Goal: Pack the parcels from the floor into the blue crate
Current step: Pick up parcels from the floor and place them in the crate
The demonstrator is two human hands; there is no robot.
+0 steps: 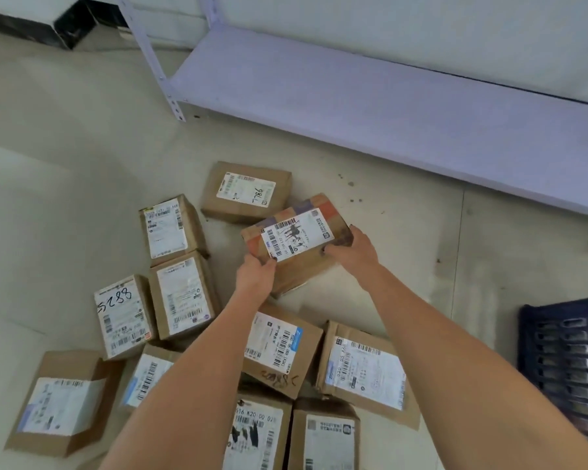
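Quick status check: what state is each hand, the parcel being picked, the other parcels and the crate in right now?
left hand: gripping the held parcel's near-left corner
right hand: gripping its right end
held parcel: tilted, between both hands
5288 parcel: on the floor, label up
blue crate: right edge, contents not visible

Floor point(65, 171): pale beige-grey, smooth, large tiles; thin joint lines visible at right. Small dark specks point(351, 191) scattered on the floor just in front of the shelf. Shelf unit point(370, 106): pale lavender metal, lowest board sits close above the floor, runs diagonally from upper centre to the right edge. Perforated upright post point(150, 59) at its left corner. Wall point(421, 32) behind shelf: off-white, plain. Black skirting point(31, 27) along the wall base at upper left, turning a corner. Light: even, diffuse, soft shadows only.
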